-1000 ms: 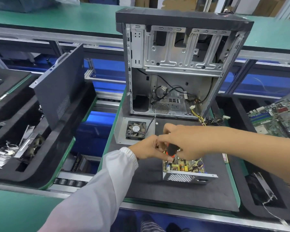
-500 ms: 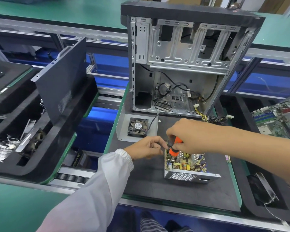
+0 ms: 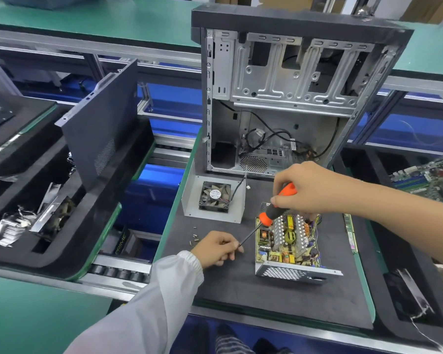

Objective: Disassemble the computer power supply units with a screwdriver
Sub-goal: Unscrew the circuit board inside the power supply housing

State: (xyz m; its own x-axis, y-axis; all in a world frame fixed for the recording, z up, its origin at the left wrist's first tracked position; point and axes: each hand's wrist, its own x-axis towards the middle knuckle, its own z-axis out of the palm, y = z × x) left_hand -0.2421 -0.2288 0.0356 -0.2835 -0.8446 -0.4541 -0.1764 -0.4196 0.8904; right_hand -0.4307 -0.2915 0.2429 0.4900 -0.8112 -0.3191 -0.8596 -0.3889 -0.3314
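PSU (image 3: 288,245): open metal box, circuit board showing, lying on the dark mat (image 3: 266,300); taken as the landmark below.
Screwdriver (image 3: 271,213): orange and black handle above the PSU's far left corner, shaft slanting down to the left, past the PSU's left wall.
Right hand (image 3: 307,187): over the far end of the PSU, fingers curled around the screwdriver handle.
Left hand (image 3: 216,247): just left of the PSU, resting on the mat, fingers pinched narrow at the screwdriver tip; whether a screw is between them cannot be told.
Screws (image 3: 194,237): a few small ones loose on the mat, left of the PSU, beside the left hand.
Fan (image 3: 215,196): on a grey cover plate, beyond and left of the PSU.
Case (image 3: 292,93): stands upright and open-sided behind the PSU, cables inside.
Side panel (image 3: 100,121): leans in a black tray well left of the PSU.
Motherboard (image 3: 430,180): far right of the PSU.
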